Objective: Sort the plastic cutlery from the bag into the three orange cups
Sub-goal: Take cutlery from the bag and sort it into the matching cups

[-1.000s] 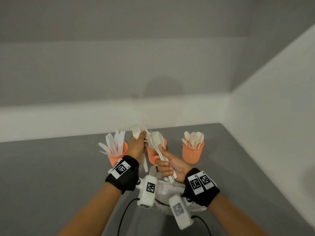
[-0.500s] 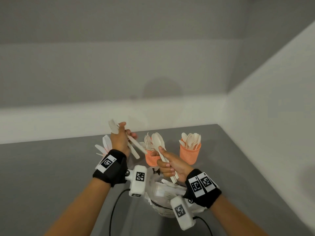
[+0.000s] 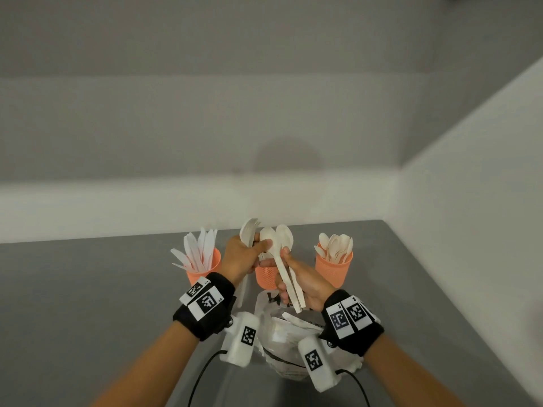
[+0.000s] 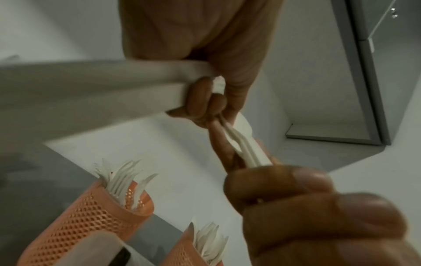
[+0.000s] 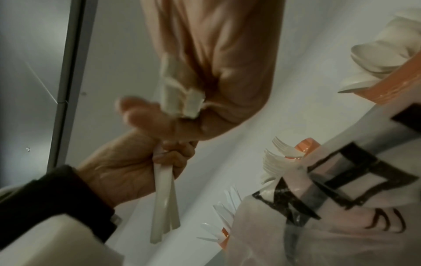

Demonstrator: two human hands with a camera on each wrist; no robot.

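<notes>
Head view: near the grey table's [image 3: 88,289] front edge lies the plastic bag [image 3: 282,333]; above it the left hand [image 3: 239,257] grips forks [image 3: 248,233] and the right hand [image 3: 302,282] grips spoons [image 3: 282,259]. Beyond stand three orange cups [image 3: 333,267] toward the far edge, against white walls [image 3: 470,201].

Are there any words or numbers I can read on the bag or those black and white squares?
White plastic bag: black print, too crumpled and hidden to read.
Black-and-white square code tags on the black wristbands: patterns only; tiny marks beside them too small.
Nothing else bears text.
</notes>
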